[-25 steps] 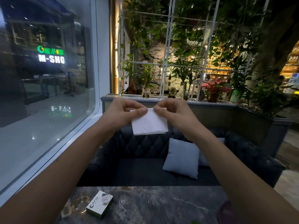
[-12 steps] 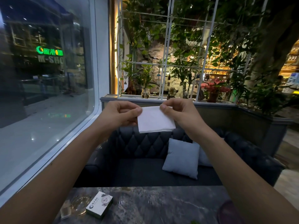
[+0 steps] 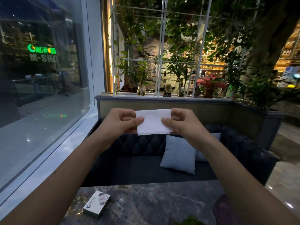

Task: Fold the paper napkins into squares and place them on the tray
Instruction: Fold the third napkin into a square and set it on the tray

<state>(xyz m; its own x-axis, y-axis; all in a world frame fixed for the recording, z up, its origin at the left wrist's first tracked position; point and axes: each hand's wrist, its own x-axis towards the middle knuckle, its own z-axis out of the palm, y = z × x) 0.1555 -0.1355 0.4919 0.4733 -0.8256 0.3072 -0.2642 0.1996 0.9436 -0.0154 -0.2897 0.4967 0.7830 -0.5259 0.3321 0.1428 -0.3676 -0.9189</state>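
Napkin (image 3: 153, 121) first: since a second ago you have turned it from a tilted hold to nearly level, and its top edge now runs almost straight between your two hands. It also sits lower in the view, in front of the sofa back rather than against the ledge, and the white "M-SHO" lettering in the window has dimmed while the green sign above it stays lit.

You have one napkin in play — white, soft paper, folded to a near-square with a faintly crimped lower edge. It hangs in the air well above the counter (image 3: 162, 202), touching nothing but your hands. Your left hand (image 3: 121, 121) pinches its left edge, thumb on the near face and fingers (image 3: 125, 113) curled behind; your right hand (image 3: 181, 121) pinches the right edge the same way, thumb in front.

On the dark, veined marble counter you have one small white box (image 3: 97, 204) with a printed lid, lying flat near the left edge, and one clear glass dish just beside it. A dark purplish rounded edge (image 3: 223, 208) shows at the lower right by your forearm; you cannot tell from here whether it is the tray. Across from you: one tufted dark sofa (image 3: 138, 153) with two pale blue cushions, one in front of the other.
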